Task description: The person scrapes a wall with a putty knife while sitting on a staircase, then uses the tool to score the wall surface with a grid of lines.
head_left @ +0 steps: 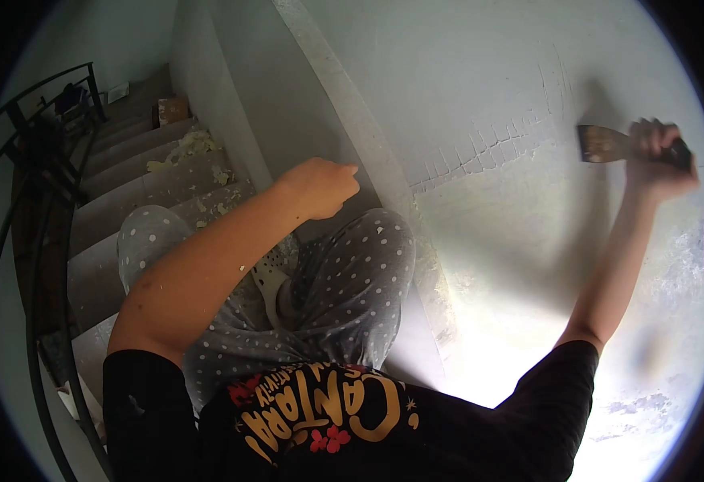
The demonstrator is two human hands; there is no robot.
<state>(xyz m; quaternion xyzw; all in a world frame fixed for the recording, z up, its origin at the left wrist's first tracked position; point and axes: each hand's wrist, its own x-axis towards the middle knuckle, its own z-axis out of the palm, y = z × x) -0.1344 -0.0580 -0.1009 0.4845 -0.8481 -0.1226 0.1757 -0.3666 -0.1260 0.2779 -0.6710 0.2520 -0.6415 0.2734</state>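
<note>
At the upper right, my right hand (659, 161) is wrapped round the dark handle of a scraper (605, 145). The wide, stained blade points left, close to the wall (480, 88). Left of the blade, a jagged line of cracked, lifted paint (488, 147) runs across the wall, with a rougher, paler surface below it. My left hand (325, 187) is closed above my knees, near the wall's raised border; whether anything is inside the fingers cannot be made out.
Stairs (127, 189) climb at the left, with paint flakes (191, 147) scattered on the steps. A cardboard box (172, 111) stands higher up. A black metal railing (42, 241) runs along the far left. A dark object is on the wall at the right edge.
</note>
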